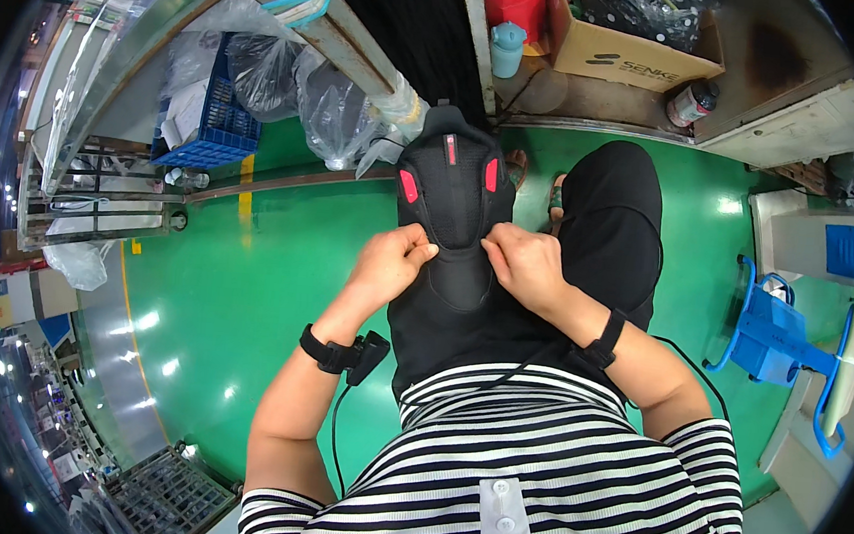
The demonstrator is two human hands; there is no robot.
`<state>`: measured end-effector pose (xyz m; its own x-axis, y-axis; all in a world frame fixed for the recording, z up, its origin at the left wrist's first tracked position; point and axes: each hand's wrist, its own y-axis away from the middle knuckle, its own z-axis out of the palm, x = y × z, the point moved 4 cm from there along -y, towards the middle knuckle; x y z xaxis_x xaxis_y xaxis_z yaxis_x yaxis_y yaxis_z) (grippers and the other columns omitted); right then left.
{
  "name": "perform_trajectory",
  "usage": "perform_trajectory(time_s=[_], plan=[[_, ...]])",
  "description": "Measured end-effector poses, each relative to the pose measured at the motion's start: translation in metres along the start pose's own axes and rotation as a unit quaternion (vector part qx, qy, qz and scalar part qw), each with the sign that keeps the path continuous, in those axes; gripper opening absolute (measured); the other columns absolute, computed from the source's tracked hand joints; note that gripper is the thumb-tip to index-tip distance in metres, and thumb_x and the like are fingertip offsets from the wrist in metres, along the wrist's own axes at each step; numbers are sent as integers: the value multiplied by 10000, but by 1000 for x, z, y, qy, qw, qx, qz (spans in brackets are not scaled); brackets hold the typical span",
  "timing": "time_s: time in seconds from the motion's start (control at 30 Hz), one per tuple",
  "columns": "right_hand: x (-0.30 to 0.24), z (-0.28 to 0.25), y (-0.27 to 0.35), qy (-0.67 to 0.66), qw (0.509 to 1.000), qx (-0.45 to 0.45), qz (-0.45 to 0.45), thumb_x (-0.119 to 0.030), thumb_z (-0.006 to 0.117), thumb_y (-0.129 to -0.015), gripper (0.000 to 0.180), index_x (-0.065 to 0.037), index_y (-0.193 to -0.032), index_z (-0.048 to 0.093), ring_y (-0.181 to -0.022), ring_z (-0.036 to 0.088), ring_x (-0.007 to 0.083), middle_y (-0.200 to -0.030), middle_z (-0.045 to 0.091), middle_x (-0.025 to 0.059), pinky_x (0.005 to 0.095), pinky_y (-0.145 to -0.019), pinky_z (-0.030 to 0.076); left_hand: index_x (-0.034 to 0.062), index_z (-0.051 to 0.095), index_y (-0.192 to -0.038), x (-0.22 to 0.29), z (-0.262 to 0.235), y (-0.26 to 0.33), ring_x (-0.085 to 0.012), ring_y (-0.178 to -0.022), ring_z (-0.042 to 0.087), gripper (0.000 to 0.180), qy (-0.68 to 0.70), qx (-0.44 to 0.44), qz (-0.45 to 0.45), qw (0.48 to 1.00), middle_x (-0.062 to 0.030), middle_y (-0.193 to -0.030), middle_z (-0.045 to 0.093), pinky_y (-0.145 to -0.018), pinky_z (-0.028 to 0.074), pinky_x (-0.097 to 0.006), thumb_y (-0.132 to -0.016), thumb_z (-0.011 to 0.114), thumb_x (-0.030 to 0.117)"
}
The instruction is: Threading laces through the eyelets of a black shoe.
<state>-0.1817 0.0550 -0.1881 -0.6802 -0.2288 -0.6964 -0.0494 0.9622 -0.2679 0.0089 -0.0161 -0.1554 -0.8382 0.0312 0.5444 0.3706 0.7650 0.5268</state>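
Both hands, left [390, 264] and right [524, 267], seemingly pinching black shoe upper [454, 199] edges between them.

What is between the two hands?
In the head view, a black shoe upper with red patches lies between the left hand and right hand. Both hands pinch its narrow middle, one at each edge.

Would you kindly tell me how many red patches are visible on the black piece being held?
3: one on the black piece's left side, one on top, one at right; more may be hidden.
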Motion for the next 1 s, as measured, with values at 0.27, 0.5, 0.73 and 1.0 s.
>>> perform_trajectory(time_s=[0.27,0.5,0.73,1.0], plan=[[-8,-36,-44,161,960,-71,-219,-219,781,-642,333,-116,-921,630,-989,552,213,-999,548,2,374,-696,525,91,636,-940,43,-27,23,-278,-877,603,253,-345,170,351,854,-58,-1084,607,-703,492,-394,-750,758,205],[-14,-11,-76,140,895,-316,-281,-215,809,-611,335,-108,-884,644,-990,552,218,-947,583,-7,364,-724,537,53,567,-954,46,-30,-10,-341,-894,609,368,-282,-66,302,908,-95,-1018,535,-704,500,-444,-670,792,112],[-5,-35,-88,133,903,-350,-214,-263,823,-647,274,-111,-826,682,-1005,583,205,-891,617,-8,361,-742,535,84,657,-889,51,-39,-17,-274,-811,628,310,-293,-34,297,908,-56,-925,556,-678,503,-412,-650,815,202],[-7,-33,-85,105,937,-274,-192,-245,809,-656,221,-97,-780,701,-889,601,218,-828,610,2,346,-717,525,101,723,-892,31,-32,-10,-263,-813,631,252,-181,48,262,947,-47,-923,561,-686,503,-403,-674,809,193]])
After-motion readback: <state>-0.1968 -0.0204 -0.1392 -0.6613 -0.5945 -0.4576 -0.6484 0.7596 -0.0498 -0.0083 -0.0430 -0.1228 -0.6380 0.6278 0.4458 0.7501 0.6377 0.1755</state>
